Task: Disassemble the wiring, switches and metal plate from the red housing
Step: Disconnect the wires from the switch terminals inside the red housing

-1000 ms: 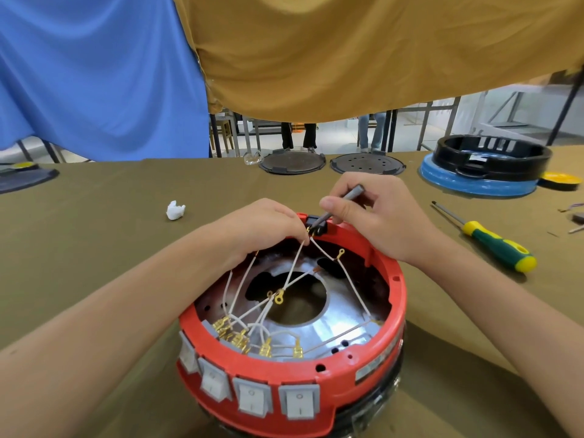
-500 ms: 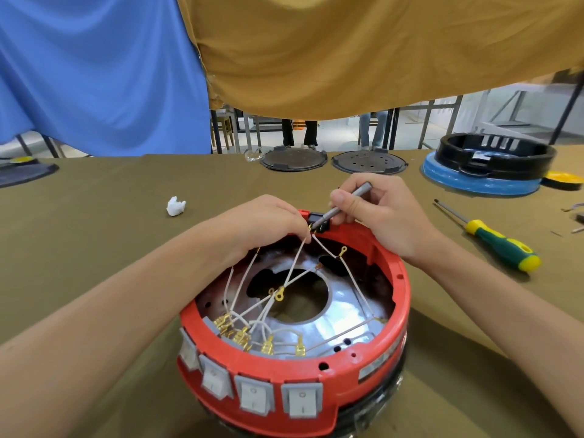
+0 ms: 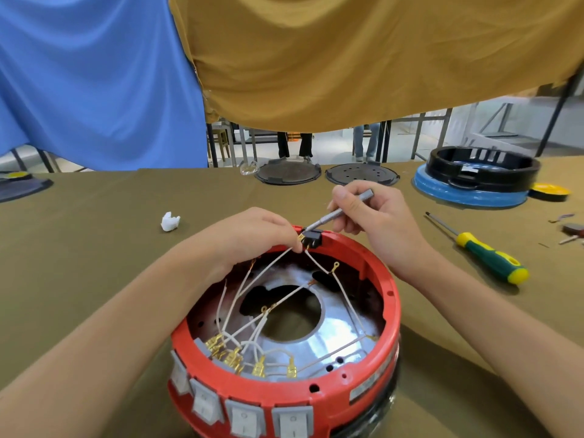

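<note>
Left hand [image 3: 249, 238] reaching in from the lower left, knuckles up, fingers curled down over the far rim of the red housing [image 3: 284, 393], fingertips pinching white wires [image 3: 271, 263] right beside a small black connector block [image 3: 313, 239] seated on that rim. Right hand [image 3: 376, 222] arched over from the right, thumb and curled fingers gripping a slim grey metal tool [image 3: 339, 212] like a pen, tip angled down-left onto the top of the black block.

Housing sitting on the olive table cover [image 3: 94, 248] near the lower centre, open side up. Inside, one shiny metal plate [image 3: 341, 333] with a large round hole; several white wires crossing above it, down to brass spade terminals [image 3: 252, 361] along the near wall. Four grey rocker switches [image 3: 243, 417] visible in a row on the near outer face.

To the right, one screwdriver [image 3: 486, 254] with green-and-yellow handle lying on the cover, well apart from the housing. One small white plastic piece [image 3: 170, 221] to the left. Along the far edge, two dark round discs [image 3: 325, 176] side by side, and one black ring housing [image 3: 480, 167] resting on a blue base [image 3: 467, 196].
</note>
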### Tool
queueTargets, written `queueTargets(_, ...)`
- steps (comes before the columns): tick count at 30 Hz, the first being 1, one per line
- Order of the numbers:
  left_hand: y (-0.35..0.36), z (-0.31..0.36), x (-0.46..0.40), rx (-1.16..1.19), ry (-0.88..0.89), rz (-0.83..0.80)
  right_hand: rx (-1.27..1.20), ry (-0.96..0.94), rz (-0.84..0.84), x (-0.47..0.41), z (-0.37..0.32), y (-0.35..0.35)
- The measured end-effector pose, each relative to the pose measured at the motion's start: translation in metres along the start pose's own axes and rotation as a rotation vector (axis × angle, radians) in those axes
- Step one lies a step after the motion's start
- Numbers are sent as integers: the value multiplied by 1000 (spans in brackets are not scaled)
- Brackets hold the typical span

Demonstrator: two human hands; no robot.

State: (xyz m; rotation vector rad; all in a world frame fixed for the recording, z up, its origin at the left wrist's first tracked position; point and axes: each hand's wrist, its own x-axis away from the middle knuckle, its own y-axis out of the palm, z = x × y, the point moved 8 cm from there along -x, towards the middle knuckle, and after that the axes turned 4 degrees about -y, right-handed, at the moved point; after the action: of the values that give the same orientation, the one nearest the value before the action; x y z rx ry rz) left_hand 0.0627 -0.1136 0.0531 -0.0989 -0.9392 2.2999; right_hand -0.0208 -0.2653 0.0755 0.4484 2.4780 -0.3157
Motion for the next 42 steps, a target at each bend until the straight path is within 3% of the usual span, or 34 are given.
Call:
queueTargets(5,-7,2,2,67,102,31,-16,-53,7,1,-16,1)
queueTargets(10,-6,5,6,82,189,32,165,-109,-98,3,-25,17)
queueTargets(22,-7,12,11,141,333,15,224,-59,-175,4,-20,24)
queueTargets(32,-10,11,10,195,353,25,-156,122,60,5,-2,5)
queueTargets(37,-16,15,12,213,422,89,-90,46,3,4,-15,10)
queueTargets(42,-15,23,17,116,513,133,-107,7,47,3,-25,10)
